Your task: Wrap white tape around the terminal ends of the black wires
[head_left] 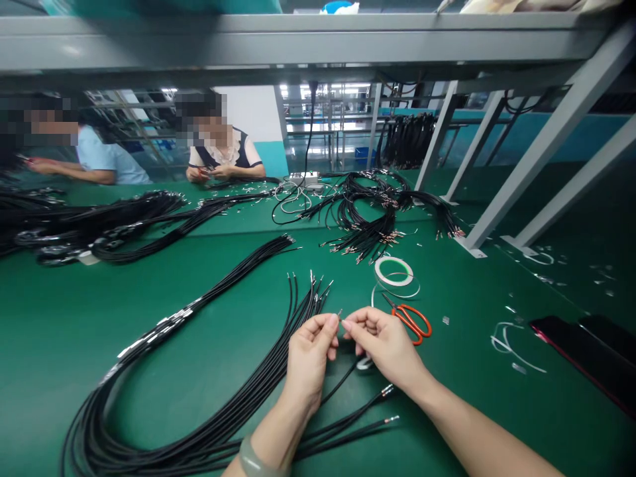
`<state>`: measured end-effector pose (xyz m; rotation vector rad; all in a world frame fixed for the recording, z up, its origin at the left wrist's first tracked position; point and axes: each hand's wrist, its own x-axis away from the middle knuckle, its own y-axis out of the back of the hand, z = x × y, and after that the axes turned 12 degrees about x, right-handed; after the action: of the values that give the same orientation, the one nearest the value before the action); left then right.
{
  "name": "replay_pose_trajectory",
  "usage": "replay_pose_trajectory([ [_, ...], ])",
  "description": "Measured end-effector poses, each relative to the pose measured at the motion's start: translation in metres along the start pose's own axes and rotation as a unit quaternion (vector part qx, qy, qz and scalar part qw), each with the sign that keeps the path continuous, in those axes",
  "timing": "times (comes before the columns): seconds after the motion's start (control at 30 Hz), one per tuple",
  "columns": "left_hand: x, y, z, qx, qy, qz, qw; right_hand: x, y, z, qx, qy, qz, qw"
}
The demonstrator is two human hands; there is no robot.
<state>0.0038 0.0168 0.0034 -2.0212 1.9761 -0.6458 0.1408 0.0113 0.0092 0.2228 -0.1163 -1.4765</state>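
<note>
My left hand [309, 354] is closed in a pinch on a thin cable end [340, 313], whose small metallic tip pokes up between the fingertips. Right against it, my right hand [385, 341] is also pinched; its fingertips hide whatever they hold. A single black cable [342, 383] runs from beneath my left wrist toward the underside of my right hand. Under and left of my left forearm lies a long curved bundle of black cables [218, 404] with silvery ends. Orange-handled scissors [416, 324] rest just beyond my right hand, beside a roll of white tape [377, 271].
Another cable bundle [370, 225] with coppery ends lies farther back, and more bundles [134, 225] at the left. White strips [517, 348] and dark phone-like slabs [586, 364] are at the right. Grey frame legs [546, 146] stand on the table. Two people sit opposite.
</note>
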Motion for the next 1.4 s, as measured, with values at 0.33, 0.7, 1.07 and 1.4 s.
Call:
replay_pose_trajectory([
  [0.33, -0.001, 0.0, -0.005, 0.041, 0.046, 0.027, 0.998, 0.001, 0.001, 0.001, 0.027, 0.029, -0.027, 0.999],
  [0.7, -0.003, 0.002, 0.007, 0.011, -0.004, -0.008, 1.0, 0.007, -0.007, 0.0, 0.096, 0.027, -0.037, 0.994],
  [1.07, -0.006, 0.005, -0.002, -0.033, -0.002, 0.026, 0.999, 0.004, -0.005, -0.005, 0.089, 0.021, -0.064, 0.994],
  [1.4, -0.005, 0.003, 0.001, -0.02, 0.003, 0.015, 1.0, 0.005, -0.006, -0.001, 0.091, 0.037, -0.078, 0.992],
])
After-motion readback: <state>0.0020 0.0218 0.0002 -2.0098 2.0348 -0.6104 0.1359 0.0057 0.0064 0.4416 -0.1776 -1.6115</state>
